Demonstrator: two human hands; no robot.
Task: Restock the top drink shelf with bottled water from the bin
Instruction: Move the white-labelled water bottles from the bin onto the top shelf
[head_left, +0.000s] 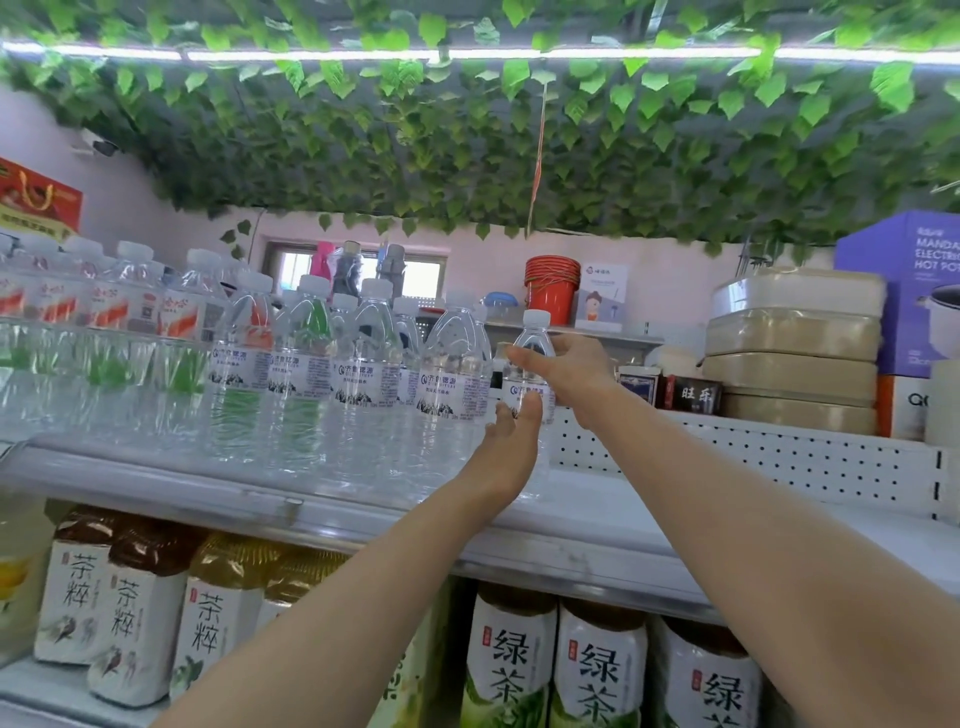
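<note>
A clear water bottle (531, 358) with a white cap and a white-and-blue label stands upright on the top shelf (613, 501), at the right end of a row of like water bottles (363, 374). My right hand (566, 371) holds it around the shoulder from the right, fingers curled over it. My left hand (511, 447) is below, fingers straight, touching the bottle's lower part from the front. The bin is out of view.
Further left stand several bottles with red labels (104, 306). The shelf below holds tea bottles (597, 670). Behind the perforated back panel (779, 462) are stacked beige containers (795, 353), a purple box (914, 291) and red buckets (551, 286). Leaves hang overhead.
</note>
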